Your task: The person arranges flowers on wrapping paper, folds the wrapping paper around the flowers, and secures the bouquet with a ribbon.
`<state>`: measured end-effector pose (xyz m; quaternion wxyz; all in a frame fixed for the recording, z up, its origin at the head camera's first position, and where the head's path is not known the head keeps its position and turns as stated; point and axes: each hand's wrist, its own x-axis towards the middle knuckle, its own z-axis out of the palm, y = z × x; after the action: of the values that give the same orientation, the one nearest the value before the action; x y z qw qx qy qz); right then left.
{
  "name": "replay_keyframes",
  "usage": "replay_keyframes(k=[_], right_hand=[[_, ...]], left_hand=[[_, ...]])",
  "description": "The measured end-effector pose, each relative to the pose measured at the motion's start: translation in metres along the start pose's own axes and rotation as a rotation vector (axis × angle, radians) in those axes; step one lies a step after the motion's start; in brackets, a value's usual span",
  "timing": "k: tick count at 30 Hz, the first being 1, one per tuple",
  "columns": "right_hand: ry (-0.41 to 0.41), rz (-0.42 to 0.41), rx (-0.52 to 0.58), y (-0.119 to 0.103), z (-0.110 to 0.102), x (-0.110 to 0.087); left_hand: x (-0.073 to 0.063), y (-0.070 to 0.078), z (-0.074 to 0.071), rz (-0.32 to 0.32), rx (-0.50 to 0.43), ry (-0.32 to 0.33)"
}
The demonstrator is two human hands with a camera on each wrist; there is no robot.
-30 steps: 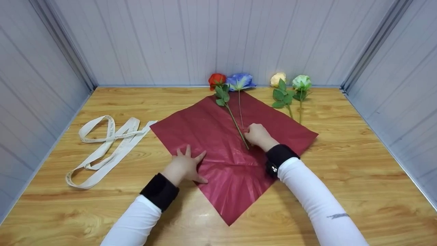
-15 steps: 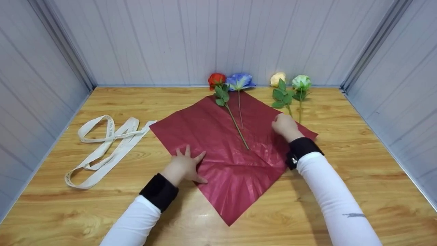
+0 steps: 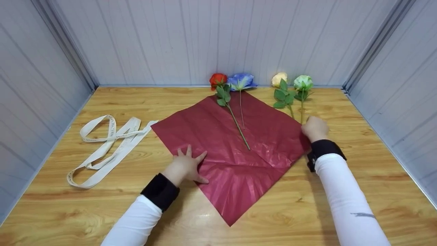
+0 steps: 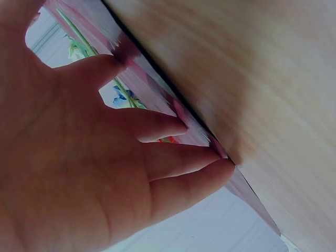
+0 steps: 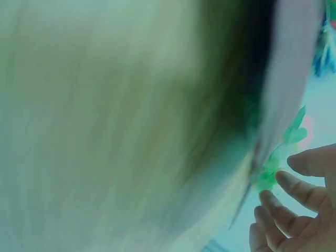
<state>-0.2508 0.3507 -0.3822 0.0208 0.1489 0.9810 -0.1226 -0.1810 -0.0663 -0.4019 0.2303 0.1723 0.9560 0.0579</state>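
My left hand (image 3: pixel 186 167) rests with spread fingers on the left edge of a dark red wrapping sheet (image 3: pixel 218 126); the left wrist view shows its fingertips (image 4: pixel 176 125) touching the paper. At the sheet's right corner is my right hand (image 3: pixel 315 129), close to the stem end of a pale green rose (image 3: pixel 303 83). Its loosely bent fingers (image 5: pixel 299 191) hold nothing in the right wrist view. Beside the green rose lies a cream rose (image 3: pixel 280 79). A red rose (image 3: pixel 218 80) and a blue flower (image 3: pixel 242 81) lie with their stems across the sheet.
A white printed ribbon (image 3: pixel 112 153) lies in loose loops on the wooden table (image 3: pixel 355 191) at left. Pale panelled walls (image 3: pixel 164 41) enclose the table at the back and on both sides. The flower heads lie close to the back wall.
My right hand has left the blue flower's stem and moved right across the sheet to its right corner. The left hand stays in place.
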Motion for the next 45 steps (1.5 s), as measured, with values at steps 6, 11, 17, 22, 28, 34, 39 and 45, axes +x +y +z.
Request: replay_keyframes(k=[6,11,17,22,28,34,39,45], right_hand=[[-0.101,-0.085,-0.017,0.009,0.004,0.003],[-0.111,-0.177,-0.039,0.01,0.01,0.006],[-0.043,-0.206,-0.081,0.011,0.018,0.01],[-0.033,-0.148,-0.032,0.011,0.015,0.01],[-0.001,-0.079,0.017,0.014,0.015,0.01],[0.03,-0.033,0.034,0.016,0.015,0.008],[0.039,0.052,0.072,0.014,0.011,0.006],[-0.038,0.149,0.077,0.016,0.01,0.005]], left_hand=[[-0.007,0.003,-0.006,-0.012,-0.007,-0.006],[-0.006,0.003,-0.005,-0.001,-0.013,0.004],[-0.004,0.003,-0.003,0.013,0.004,0.013],[-0.005,0.004,-0.004,0.012,0.006,0.008],[-0.005,0.004,-0.004,0.003,-0.01,-0.004],[-0.004,0.003,-0.003,0.005,-0.01,-0.004],[-0.005,0.003,-0.003,0.005,-0.014,0.001],[-0.006,0.003,-0.004,0.011,-0.007,0.018]])
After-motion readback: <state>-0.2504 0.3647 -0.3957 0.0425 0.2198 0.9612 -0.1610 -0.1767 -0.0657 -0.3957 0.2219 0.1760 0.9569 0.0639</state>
